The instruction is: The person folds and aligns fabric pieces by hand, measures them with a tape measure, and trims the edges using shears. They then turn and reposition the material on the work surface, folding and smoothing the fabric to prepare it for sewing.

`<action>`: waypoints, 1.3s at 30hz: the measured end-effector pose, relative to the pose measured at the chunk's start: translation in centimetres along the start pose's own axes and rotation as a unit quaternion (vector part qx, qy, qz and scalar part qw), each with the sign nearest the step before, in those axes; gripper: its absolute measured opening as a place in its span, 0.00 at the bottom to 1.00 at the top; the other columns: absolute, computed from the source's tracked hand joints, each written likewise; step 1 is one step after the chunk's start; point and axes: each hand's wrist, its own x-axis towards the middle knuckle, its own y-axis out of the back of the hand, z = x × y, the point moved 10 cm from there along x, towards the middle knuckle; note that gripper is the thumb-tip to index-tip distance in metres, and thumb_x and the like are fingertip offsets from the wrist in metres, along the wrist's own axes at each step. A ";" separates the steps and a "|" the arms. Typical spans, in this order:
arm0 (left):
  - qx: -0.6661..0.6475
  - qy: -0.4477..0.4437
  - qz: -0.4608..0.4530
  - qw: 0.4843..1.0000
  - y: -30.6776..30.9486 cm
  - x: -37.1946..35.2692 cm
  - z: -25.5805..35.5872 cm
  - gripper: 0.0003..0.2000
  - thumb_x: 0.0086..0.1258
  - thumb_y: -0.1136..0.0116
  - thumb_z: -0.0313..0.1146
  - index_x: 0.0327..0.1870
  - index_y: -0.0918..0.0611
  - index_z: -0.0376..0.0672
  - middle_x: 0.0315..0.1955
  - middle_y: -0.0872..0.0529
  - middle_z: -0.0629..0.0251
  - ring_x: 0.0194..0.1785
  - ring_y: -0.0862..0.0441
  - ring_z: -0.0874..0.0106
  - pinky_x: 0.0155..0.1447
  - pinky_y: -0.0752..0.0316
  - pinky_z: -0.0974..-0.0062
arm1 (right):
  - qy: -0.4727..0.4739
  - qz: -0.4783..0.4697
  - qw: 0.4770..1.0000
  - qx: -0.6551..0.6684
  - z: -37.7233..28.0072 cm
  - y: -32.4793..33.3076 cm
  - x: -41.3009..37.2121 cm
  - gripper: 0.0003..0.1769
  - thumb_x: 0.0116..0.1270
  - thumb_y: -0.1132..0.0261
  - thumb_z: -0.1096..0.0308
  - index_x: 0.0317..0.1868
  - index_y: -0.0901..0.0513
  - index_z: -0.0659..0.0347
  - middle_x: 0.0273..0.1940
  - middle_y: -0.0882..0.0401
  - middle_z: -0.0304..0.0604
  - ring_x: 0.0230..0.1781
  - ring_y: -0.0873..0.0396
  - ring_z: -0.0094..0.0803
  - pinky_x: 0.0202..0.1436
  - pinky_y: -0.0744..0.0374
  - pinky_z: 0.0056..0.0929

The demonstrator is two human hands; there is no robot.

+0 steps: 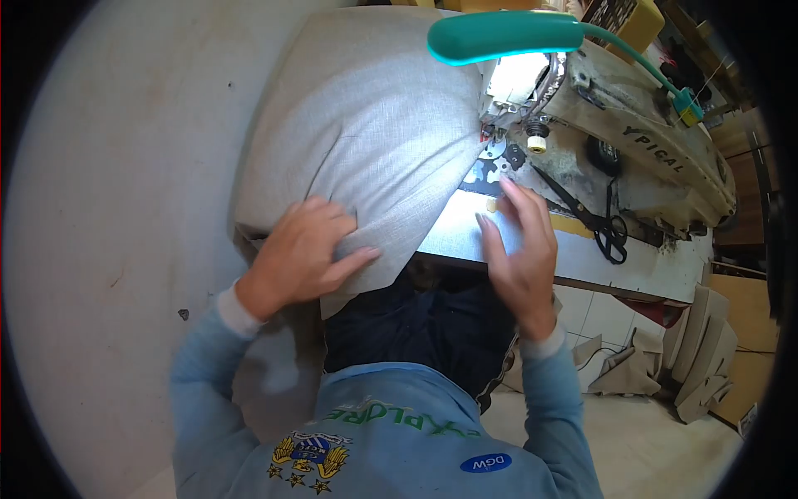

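Note:
A large piece of light grey fabric [391, 125] lies over the left of the sewing table, its right edge running up to the needle area of the sewing machine [648, 141]. My left hand [303, 254] rests on the fabric near its lower left part, fingers curled into the folds and thumb pointing right. My right hand [524, 249] is over the bare metal table front, to the right of the fabric, thumb and fingers apart with nothing between them. A teal lamp [507, 35] lights the needle area from above.
Black scissors [594, 220] lie on the table right of my right hand. The table edge [623, 287] runs in front of my lap. Cut fabric pieces [628, 366] lie on the floor at the lower right. A pale wall [125, 208] stands at the left.

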 end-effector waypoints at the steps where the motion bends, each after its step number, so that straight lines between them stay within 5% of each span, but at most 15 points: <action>1: 0.008 0.020 0.001 1.000 0.4 -1.8 -1.0 0.19 0.75 0.26 0.47 0.37 0.15 0.37 0.36 0.17 0.52 0.45 0.21 0.51 0.57 0.26 0.55 | -0.102 -0.004 0.991 0.084 1.3 -0.4 -2.3 0.24 0.75 0.27 0.79 0.69 0.18 0.69 0.56 0.13 0.53 0.51 0.10 0.37 0.55 0.13 0.34; 4: 0.006 0.079 -0.004 0.997 1.4 -5.2 -2.3 0.19 0.74 0.25 0.48 0.37 0.17 0.38 0.32 0.16 0.52 0.37 0.19 0.49 0.47 0.24 0.54 | -0.297 -0.108 0.866 0.388 1.2 -4.9 -8.9 0.21 0.84 0.32 0.72 0.72 0.21 0.68 0.57 0.13 0.53 0.48 0.10 0.29 0.53 0.11 0.27; 6: -0.035 0.120 -0.022 0.992 2.9 -6.0 -1.1 0.19 0.74 0.25 0.47 0.39 0.17 0.40 0.30 0.16 0.52 0.32 0.17 0.48 0.39 0.24 0.53 | -0.392 -0.255 0.746 0.474 -0.8 -10.3 -12.8 0.24 0.92 0.44 0.60 0.76 0.23 0.67 0.67 0.15 0.57 0.62 0.11 0.38 0.67 0.13 0.38; 9: -0.105 -0.065 -0.009 0.992 4.2 -5.0 9.5 0.15 0.76 0.27 0.44 0.44 0.17 0.41 0.27 0.14 0.54 0.27 0.15 0.46 0.32 0.24 0.50 | -0.353 -0.221 0.607 0.677 -3.3 -19.8 -16.1 0.25 0.86 0.39 0.59 0.74 0.23 0.68 0.71 0.19 0.58 0.72 0.18 0.47 0.79 0.24 0.46; 12: -0.160 -0.109 -0.151 0.970 -1.7 -3.3 14.3 0.14 0.79 0.32 0.42 0.50 0.18 0.41 0.26 0.13 0.51 0.31 0.12 0.44 0.37 0.19 0.46 | -0.406 -0.270 0.652 0.581 -1.6 -22.9 -17.2 0.22 0.79 0.32 0.63 0.66 0.19 0.67 0.63 0.16 0.56 0.65 0.16 0.50 0.72 0.21 0.45; 15: -0.162 -0.125 -0.209 0.956 -6.9 -3.4 14.0 0.15 0.82 0.36 0.43 0.52 0.18 0.40 0.27 0.12 0.47 0.32 0.11 0.43 0.38 0.18 0.46 | -0.299 -0.379 0.851 0.208 2.6 -14.6 -15.9 0.18 0.71 0.26 0.67 0.58 0.15 0.66 0.55 0.13 0.54 0.58 0.14 0.53 0.65 0.18 0.44; 18: -0.173 -0.135 -0.272 0.937 -10.4 -4.0 13.5 0.17 0.83 0.36 0.46 0.55 0.18 0.39 0.29 0.10 0.45 0.34 0.10 0.43 0.39 0.17 0.48 | -0.057 -0.123 0.982 -0.131 2.5 -1.0 -10.8 0.12 0.61 0.20 0.72 0.41 0.15 0.57 0.35 0.19 0.45 0.42 0.17 0.51 0.48 0.21 0.45; 20: -0.166 -0.171 -0.330 0.914 -11.5 -4.4 14.3 0.19 0.83 0.35 0.47 0.57 0.17 0.38 0.29 0.10 0.47 0.34 0.09 0.45 0.40 0.16 0.52 | 0.105 -0.035 0.971 -0.210 -0.3 2.7 -8.4 0.19 0.58 0.17 0.69 0.47 0.16 0.55 0.47 0.15 0.42 0.47 0.16 0.44 0.50 0.21 0.41; 23: -0.358 -0.135 -0.217 0.898 -5.4 -0.6 12.8 0.23 0.83 0.35 0.49 0.64 0.17 0.38 0.35 0.07 0.50 0.37 0.07 0.51 0.42 0.14 0.59 | 0.250 -0.123 0.938 -0.208 -1.7 0.1 -6.1 0.22 0.66 0.24 0.69 0.61 0.14 0.56 0.61 0.13 0.45 0.64 0.14 0.45 0.69 0.19 0.44; 25: -0.266 0.021 0.017 0.964 -0.7 1.4 5.4 0.24 0.84 0.36 0.49 0.70 0.17 0.41 0.49 0.05 0.50 0.51 0.06 0.53 0.55 0.14 0.63 | 0.271 -0.178 0.919 -0.224 -1.1 -2.0 -5.6 0.24 0.70 0.29 0.69 0.66 0.13 0.56 0.67 0.14 0.48 0.72 0.16 0.47 0.78 0.21 0.47; 27: -0.007 0.062 0.275 0.960 3.0 1.3 -1.1 0.29 0.84 0.37 0.53 0.78 0.21 0.45 0.68 0.13 0.45 0.70 0.15 0.46 0.75 0.23 0.49 | 0.273 -0.172 0.926 -0.196 -0.5 -2.5 -6.3 0.23 0.72 0.31 0.69 0.67 0.12 0.57 0.69 0.14 0.49 0.74 0.18 0.48 0.81 0.23 0.49; 28: 0.089 0.241 0.210 0.943 2.0 1.6 -5.8 0.37 0.83 0.41 0.61 0.86 0.27 0.49 0.83 0.28 0.41 0.87 0.35 0.41 0.87 0.46 0.34 | 0.274 -0.174 0.928 -0.181 -0.5 -2.6 -6.8 0.23 0.73 0.33 0.68 0.67 0.12 0.57 0.70 0.15 0.50 0.75 0.18 0.48 0.83 0.24 0.50; 30: 0.150 0.303 0.167 0.926 -0.8 3.4 -13.9 0.43 0.82 0.46 0.68 0.90 0.33 0.50 0.89 0.41 0.42 0.92 0.49 0.41 0.88 0.58 0.27 | 0.252 -0.176 0.935 -0.178 -1.2 -3.2 -7.1 0.23 0.72 0.33 0.71 0.67 0.11 0.58 0.70 0.15 0.51 0.75 0.18 0.49 0.83 0.23 0.51; 33: 0.187 0.206 0.145 0.949 1.2 8.0 -16.5 0.44 0.82 0.47 0.69 0.91 0.35 0.51 0.91 0.46 0.44 0.94 0.55 0.44 0.89 0.61 0.30 | 0.216 -0.165 0.942 -0.199 -1.5 -3.8 -7.5 0.26 0.71 0.35 0.75 0.69 0.12 0.58 0.69 0.15 0.52 0.75 0.18 0.49 0.83 0.24 0.51; 39: 0.217 0.208 0.184 0.936 3.9 13.0 -14.9 0.35 0.81 0.40 0.62 0.80 0.20 0.48 0.83 0.29 0.44 0.86 0.34 0.44 0.86 0.47 0.30 | 0.202 -0.141 0.947 -0.205 -2.2 -3.7 -7.7 0.24 0.69 0.34 0.76 0.65 0.09 0.58 0.65 0.13 0.50 0.71 0.15 0.47 0.79 0.21 0.48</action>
